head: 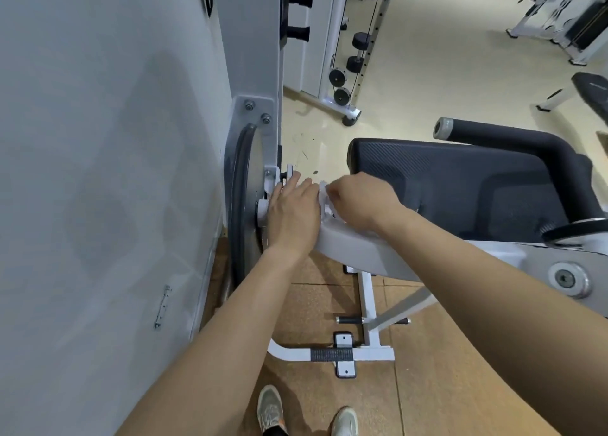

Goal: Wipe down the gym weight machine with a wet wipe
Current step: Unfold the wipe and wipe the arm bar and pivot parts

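Both hands meet at mid-frame: the left hand (292, 212) lies flat, fingers straight, on the pivot end of the grey arm (355, 249) of the weight machine (250, 57). The right hand (358, 202), just beside it, curls round the bunched wet wipe (324, 198) on the arm's top. The arm's long axis runs from the hands toward the lower right of the frame, so the next stretch to wipe likely lies on the right hand's side, with the black seat pad (460, 185) beyond.

white wet wipe (324, 202). machine arm (355, 248) light grey. side panel (98, 172) pale grey, plain. seat pad (460, 179) black, fine ribbed pattern. handle (513, 136) black, grey end cap. base bar (330, 354) white with black ribbed strip. near floor (312, 304) tan speckled tiles, far floor (427, 73) cream. shoes (271, 409) grey, orange trim.
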